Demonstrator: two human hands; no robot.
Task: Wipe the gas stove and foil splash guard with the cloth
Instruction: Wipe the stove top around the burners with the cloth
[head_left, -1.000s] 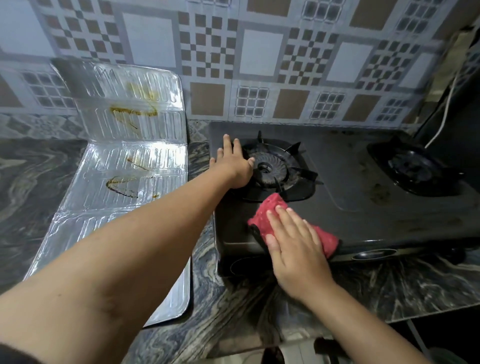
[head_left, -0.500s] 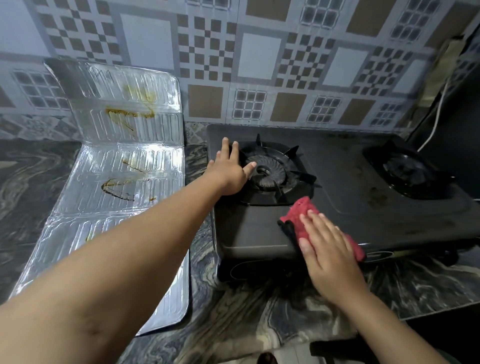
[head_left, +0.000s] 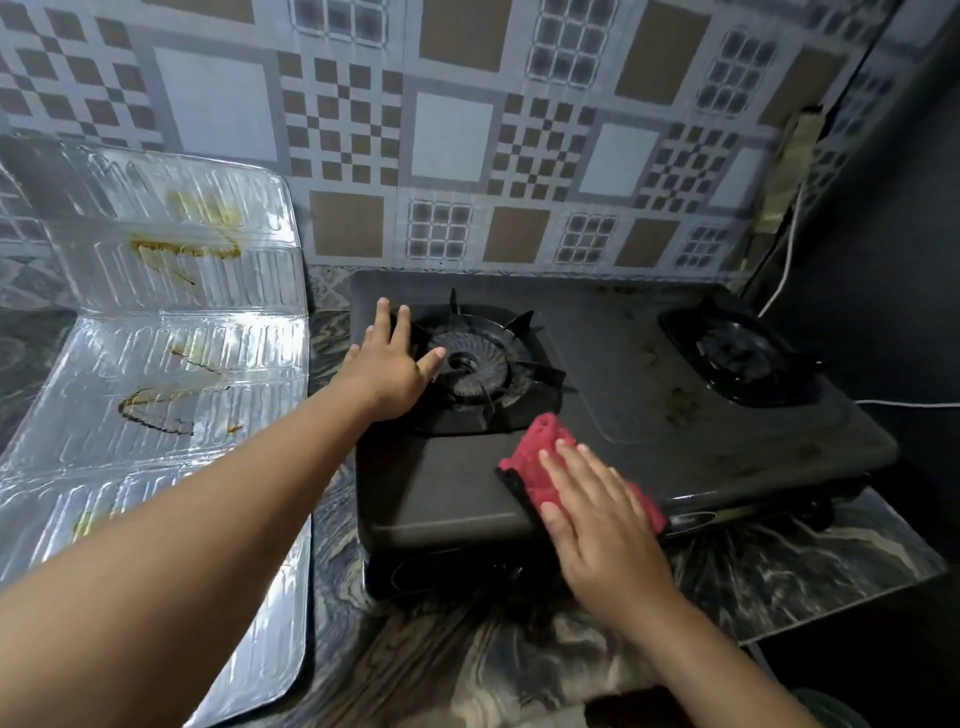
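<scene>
Lying folded over the marble table (head_left: 519, 670) at the far left, the foil splash guard (head_left: 171, 364) leaned its upper panel against the tiled wall (head_left: 452, 135) and showed brown grease streaks on several panels, none of them wiped yet. Just right of it, the left hand (head_left: 387, 371) rested flat on the gas stove (head_left: 613, 415) beside the left burner (head_left: 472, 364), fingers straight and spread, thumb reaching toward the burner ring. It seemed to be steadying the stove. Further right, near the front edge, the right hand (head_left: 602, 514) pressed the red cloth (head_left: 540, 462) down with straight fingers lying close together, holding it flat rather than pinching it. Beyond that, dull stains (head_left: 675, 400) sat on the stove top between the two burners, and the right burner (head_left: 737, 353) lay toward the dark corner. To do this stroke well, the palm probably needed to keep even pressure and work in overlapping passes toward those stains, while the left hand kept the stove from sliding. The cloth's bunched top edge might have missed spots, so flattening it would likely have helped.
</scene>
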